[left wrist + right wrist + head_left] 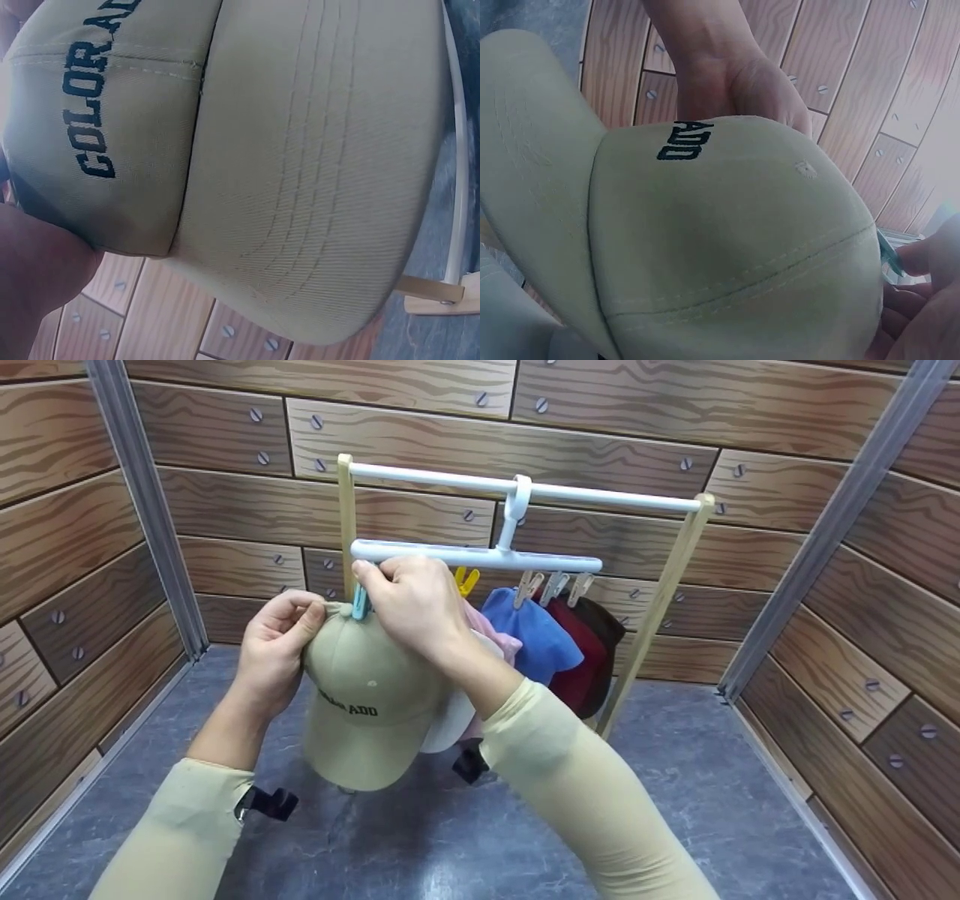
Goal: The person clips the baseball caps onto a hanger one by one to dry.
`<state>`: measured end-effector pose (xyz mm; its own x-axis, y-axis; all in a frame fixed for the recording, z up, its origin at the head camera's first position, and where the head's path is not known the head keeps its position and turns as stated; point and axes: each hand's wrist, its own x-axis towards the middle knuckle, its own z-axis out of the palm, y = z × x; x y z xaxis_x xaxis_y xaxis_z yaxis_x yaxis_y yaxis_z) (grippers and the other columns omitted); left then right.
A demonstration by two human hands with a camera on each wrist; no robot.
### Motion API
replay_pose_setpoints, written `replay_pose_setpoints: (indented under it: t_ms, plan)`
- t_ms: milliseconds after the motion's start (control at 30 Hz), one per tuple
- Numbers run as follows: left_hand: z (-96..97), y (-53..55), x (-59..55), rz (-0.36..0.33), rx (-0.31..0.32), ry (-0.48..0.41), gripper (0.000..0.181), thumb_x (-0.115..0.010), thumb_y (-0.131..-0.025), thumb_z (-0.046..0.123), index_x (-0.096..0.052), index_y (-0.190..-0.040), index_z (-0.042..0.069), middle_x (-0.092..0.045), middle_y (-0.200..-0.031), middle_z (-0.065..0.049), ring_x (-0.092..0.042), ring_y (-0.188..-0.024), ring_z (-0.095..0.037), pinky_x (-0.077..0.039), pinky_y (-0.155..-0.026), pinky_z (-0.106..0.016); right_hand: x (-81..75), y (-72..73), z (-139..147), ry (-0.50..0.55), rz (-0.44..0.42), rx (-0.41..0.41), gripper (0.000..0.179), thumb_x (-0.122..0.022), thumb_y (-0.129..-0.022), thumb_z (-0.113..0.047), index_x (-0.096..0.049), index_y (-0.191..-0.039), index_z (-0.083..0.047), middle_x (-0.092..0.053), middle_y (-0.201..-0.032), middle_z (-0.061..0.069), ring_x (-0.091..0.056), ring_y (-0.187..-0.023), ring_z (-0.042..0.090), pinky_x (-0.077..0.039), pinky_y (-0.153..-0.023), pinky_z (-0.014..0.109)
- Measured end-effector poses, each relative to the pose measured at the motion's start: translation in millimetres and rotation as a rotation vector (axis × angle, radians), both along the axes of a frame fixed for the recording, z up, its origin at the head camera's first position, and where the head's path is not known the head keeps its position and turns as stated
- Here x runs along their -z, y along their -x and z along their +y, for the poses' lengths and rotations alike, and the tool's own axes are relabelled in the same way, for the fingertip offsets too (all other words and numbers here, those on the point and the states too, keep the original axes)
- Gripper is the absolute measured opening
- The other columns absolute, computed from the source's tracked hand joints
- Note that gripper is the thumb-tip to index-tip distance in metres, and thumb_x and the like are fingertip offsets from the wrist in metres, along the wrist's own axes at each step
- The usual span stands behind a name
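A beige baseball cap (375,667) with dark lettering hangs brim down below the left end of a white hanger (480,556). My left hand (274,652) pinches the cap's fabric near its top left. With thumb and fingers, my right hand (420,604) grips a teal clothespin (360,601) at the hanger's end, its lower end against the cap's top. The right wrist view shows the teal clothespin (889,256) between the fingers at the crown's edge. Brim and lettering of the cap (300,165) fill the left wrist view, where most of my left hand is hidden.
The hanger hooks over a rack's white rail (615,495) between wooden posts (660,607). Other clothespins hang along it, one yellow (466,580). Blue (529,634), dark red (581,652) and pink (491,630) caps hang to the right. Wood-patterned walls (420,442) surround the grey floor.
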<state>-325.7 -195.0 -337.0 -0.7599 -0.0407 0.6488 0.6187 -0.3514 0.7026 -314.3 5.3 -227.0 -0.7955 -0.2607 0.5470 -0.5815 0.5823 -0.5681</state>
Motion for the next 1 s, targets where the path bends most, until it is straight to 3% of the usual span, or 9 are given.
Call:
replay_pose_setpoints:
  t_ms: [300,667,800,867,1000]
  plan:
    - [6.9,2.1,-2.4,-0.004,-0.04,-0.037,0.01,-0.068,-0.11,0.006,-0.077,-0.109,0.003,-0.076,-0.1,-0.002,-0.067,-0.089,-0.01,-0.055,-0.076,-0.023,1.2,-1.3,3.2,-0.016,-0.007,-0.013,0.061,-0.065,-0.112,-0.041,-0.048,-0.056,-0.023,-0.039,-0.051,-0.012,-0.038,-0.05,0.006,-0.027,-0.048,0.024]
    - [6.4,2.2,-0.6,-0.05,-0.042,-0.005,0.012,-0.066,-0.111,0.009,-0.077,-0.107,0.007,-0.074,-0.097,0.0,-0.067,-0.084,-0.01,-0.056,-0.073,-0.024,5.6,1.1,4.3,-0.031,-0.002,-0.026,0.059,-0.069,-0.109,-0.052,-0.048,-0.063,-0.022,-0.04,-0.057,-0.011,-0.042,-0.057,0.007,-0.032,-0.053,0.025]
    - [5.6,1.8,-0.2,-0.066,-0.058,0.015,0.012,-0.065,-0.112,0.01,-0.076,-0.107,0.007,-0.074,-0.097,-0.001,-0.067,-0.083,-0.011,-0.056,-0.072,-0.025,9.1,0.5,5.0,-0.027,0.011,-0.031,0.055,-0.069,-0.109,-0.054,-0.055,-0.068,-0.02,-0.041,-0.058,-0.011,-0.041,-0.057,0.007,-0.032,-0.053,0.026]
    - [5.5,2.0,-0.2,-0.072,-0.07,0.024,0.012,-0.065,-0.112,0.01,-0.076,-0.107,0.007,-0.073,-0.097,-0.001,-0.066,-0.084,-0.011,-0.056,-0.072,-0.025,11.3,-0.7,6.0,-0.038,0.035,-0.029,0.05,-0.069,-0.109,-0.055,-0.062,-0.075,-0.019,-0.047,-0.06,-0.01,-0.044,-0.058,0.008,-0.033,-0.054,0.027]
    - [5.2,2.9,-0.3,-0.089,-0.101,0.027,0.012,-0.066,-0.112,0.009,-0.076,-0.108,0.005,-0.073,-0.098,-0.003,-0.066,-0.085,-0.012,-0.057,-0.072,-0.025,17.0,-4.5,9.7,-0.07,0.126,-0.007,0.036,-0.071,-0.109,-0.051,-0.079,-0.101,-0.016,-0.073,-0.079,-0.008,-0.064,-0.07,0.007,-0.048,-0.063,0.028]
